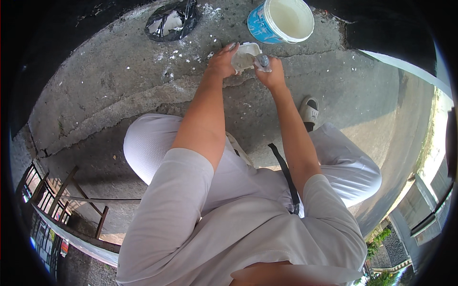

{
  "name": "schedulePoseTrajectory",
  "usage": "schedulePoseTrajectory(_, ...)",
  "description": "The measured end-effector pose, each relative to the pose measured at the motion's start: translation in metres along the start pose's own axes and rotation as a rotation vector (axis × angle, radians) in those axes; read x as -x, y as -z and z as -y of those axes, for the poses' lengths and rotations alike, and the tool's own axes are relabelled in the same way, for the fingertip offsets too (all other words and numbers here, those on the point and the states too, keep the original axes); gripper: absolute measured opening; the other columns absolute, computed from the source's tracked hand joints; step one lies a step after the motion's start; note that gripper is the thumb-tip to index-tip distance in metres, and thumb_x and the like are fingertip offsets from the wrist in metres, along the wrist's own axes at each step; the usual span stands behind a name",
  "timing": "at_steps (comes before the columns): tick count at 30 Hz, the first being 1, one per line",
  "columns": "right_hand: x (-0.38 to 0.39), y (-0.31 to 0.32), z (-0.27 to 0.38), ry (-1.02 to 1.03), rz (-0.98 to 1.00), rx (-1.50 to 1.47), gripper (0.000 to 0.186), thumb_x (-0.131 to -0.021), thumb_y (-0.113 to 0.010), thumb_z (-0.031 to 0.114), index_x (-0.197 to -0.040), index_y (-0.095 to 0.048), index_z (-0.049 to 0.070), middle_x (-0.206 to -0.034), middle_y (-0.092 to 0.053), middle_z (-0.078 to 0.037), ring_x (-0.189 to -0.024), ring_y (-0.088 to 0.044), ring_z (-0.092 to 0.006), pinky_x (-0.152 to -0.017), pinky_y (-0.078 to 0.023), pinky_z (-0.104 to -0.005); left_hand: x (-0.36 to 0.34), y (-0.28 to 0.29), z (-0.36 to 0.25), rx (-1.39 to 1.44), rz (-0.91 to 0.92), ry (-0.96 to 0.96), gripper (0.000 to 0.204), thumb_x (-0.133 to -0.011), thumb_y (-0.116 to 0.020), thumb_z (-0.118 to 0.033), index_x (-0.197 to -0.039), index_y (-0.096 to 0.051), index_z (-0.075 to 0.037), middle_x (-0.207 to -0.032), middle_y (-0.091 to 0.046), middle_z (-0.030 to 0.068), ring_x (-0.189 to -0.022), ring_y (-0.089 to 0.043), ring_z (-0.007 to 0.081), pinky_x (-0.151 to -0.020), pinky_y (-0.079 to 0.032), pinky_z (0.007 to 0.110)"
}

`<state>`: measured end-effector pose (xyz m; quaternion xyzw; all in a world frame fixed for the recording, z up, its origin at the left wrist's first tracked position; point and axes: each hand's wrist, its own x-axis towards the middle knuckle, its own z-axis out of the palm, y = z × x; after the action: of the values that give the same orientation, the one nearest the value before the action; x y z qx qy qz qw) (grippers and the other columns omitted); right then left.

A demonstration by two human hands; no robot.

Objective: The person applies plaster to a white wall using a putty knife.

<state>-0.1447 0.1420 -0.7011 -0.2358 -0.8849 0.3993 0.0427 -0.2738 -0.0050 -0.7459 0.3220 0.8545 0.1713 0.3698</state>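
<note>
My left hand [223, 62] is closed round the left side of a small white rectangular tub [247, 49], holding it just above the concrete. Some pale material coats the inside of the tub. My right hand [270, 76] grips a tool with a rounded grey handle end [263, 60], smeared with white. The tool's working end points into the tub and is mostly hidden, so its exact kind does not show. White smears also mark the fingers of my left hand.
Beyond my right hand stands a blue-and-white bucket [260, 27] with off-white material inside. A black plastic bag [153, 29] holding white lumps lies at the far left. White crumbs dot the cracked concrete [119, 95]. A metal-framed rack [78, 198] stands at the lower left.
</note>
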Motion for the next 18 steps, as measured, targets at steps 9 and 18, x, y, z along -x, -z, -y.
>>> schedulePoseTrajectory(9,-0.012,-0.010,0.008,-0.011,0.005,-0.031,0.021,-0.074,-0.074,0.017,-0.087,-0.071,0.001,-0.083,-0.069,-0.024,-0.083,-0.067,-0.0452,-0.073,-0.055,-0.0478,-0.003,-0.005,0.003,0.000,0.023,0.014,0.119,-0.063,-0.092,-0.030,-0.160,-0.024,-0.025,-0.164,-0.028,0.0003,-0.145,-0.038,0.0243,-0.118,-0.037,0.038)
schedulePoseTrajectory(18,-0.012,-0.011,0.015,0.074,-0.024,-0.008,0.018,-0.077,-0.074,0.017,-0.083,-0.071,0.001,-0.079,-0.068,-0.024,-0.080,-0.067,-0.0445,-0.068,-0.054,-0.0472,0.002,-0.002,0.000,0.030,0.038,0.017,0.117,-0.065,-0.091,-0.029,-0.160,-0.022,-0.028,-0.165,-0.023,-0.0019,-0.146,-0.037,0.0242,-0.118,-0.038,0.038)
